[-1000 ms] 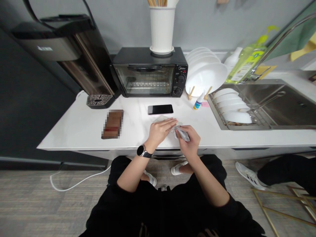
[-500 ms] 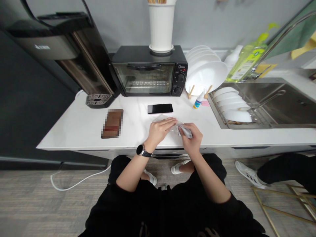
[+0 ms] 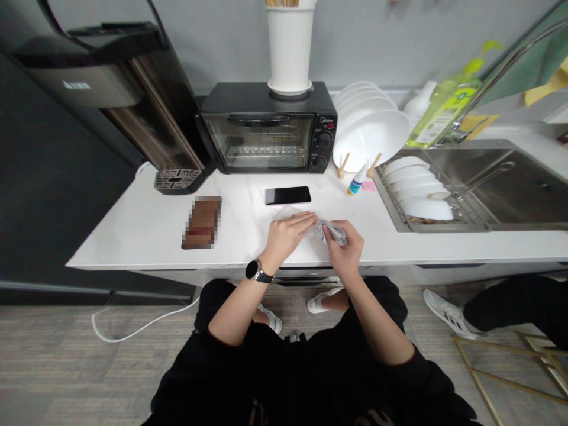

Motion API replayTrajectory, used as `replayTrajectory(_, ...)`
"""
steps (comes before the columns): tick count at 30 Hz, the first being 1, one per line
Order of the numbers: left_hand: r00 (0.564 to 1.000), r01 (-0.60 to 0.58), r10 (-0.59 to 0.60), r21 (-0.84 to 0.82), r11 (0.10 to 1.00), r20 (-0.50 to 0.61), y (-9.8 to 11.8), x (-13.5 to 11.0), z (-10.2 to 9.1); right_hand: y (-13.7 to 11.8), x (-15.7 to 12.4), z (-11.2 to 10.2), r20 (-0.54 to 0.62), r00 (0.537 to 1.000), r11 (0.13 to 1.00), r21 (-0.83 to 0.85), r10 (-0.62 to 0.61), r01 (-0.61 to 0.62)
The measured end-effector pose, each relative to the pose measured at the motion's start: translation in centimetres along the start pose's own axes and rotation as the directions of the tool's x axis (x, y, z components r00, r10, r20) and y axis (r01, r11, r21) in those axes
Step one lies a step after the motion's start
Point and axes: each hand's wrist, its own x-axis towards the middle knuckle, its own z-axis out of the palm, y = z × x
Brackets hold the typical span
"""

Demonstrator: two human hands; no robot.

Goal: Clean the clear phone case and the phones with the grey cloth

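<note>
packet [image 3: 335,232] before phone [image 3: 288,195], toaster oven [image 3: 261,135] behind

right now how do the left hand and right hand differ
The left hand lies flat on clear plastic; the right hand pinches a silvery packet. The left hand has a watch at its wrist, the right hand none. Both hands are ungloved, over the white counter.

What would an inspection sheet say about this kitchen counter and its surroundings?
Surface: white marble-look counter, nothing spilled seen.
Job's things: clear plastic film under the left hand; crumpled silvery packet pinched by the right hand.
Clutter: black smartphone, pixelated brown flat item, small bottle.
Hands: left lies flat, right pinches.
Cables: white cable on the floor.
Surroundings: black toaster oven, stainless steel sink, another person's white sneaker.
</note>
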Motion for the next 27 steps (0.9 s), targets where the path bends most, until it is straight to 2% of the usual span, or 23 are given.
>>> replayTrajectory(6, 0.999, -0.002, -0.001, 0.039, 0.999, 0.052, 0.16, -0.11, -0.02, -0.04, -0.64, -0.32, 0.164, 0.97, 0.981, 0.097, -0.181, 0.166)
replayTrajectory(11, 0.999, -0.023, 0.021, 0.04, 0.999, 0.046, 0.18, -0.13, -0.18, -0.19, -0.5, -0.47, 0.167, 0.959, 0.97, 0.129, -0.227, 0.207)
replayTrajectory(18, 0.999, -0.041, 0.041, -0.011, 0.999, -0.011, 0.07, -0.3, -0.31, 0.06, 0.09, -0.34, -0.041, 0.998, 0.999, -0.006, -0.039, 0.039)
replayTrajectory(27, 1.0, -0.021, 0.021, -0.011, 1.0, -0.019, -0.03, -0.35, -0.21, 0.27, -0.11, -0.2, -0.072, 0.996, 0.998, -0.037, 0.055, -0.058)
